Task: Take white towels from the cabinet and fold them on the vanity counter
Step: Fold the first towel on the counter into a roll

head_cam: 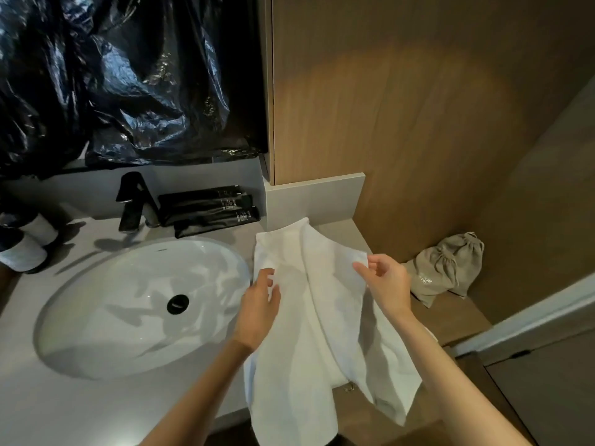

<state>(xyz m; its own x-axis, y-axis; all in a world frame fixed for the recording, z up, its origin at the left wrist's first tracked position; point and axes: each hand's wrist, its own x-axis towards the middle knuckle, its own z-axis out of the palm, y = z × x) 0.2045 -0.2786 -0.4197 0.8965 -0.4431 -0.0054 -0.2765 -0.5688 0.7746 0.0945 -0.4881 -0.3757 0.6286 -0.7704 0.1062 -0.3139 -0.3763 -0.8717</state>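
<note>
Towel work at centre frame: a white towel (322, 284) lies across the tabletop (48, 413) right of the sink (96, 317), its lower end hanging over the front edge. The right hand (386, 284) pinches the right edge between thumb and forefinger, likely to start a lengthwise fold. The left hand (260, 304), fingers loosely spread, hovers at the left edge.

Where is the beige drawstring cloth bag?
Head view, right side: the beige drawstring cloth bag lies on the low wooden ledge by the wood wall, just past the right hand.
</note>
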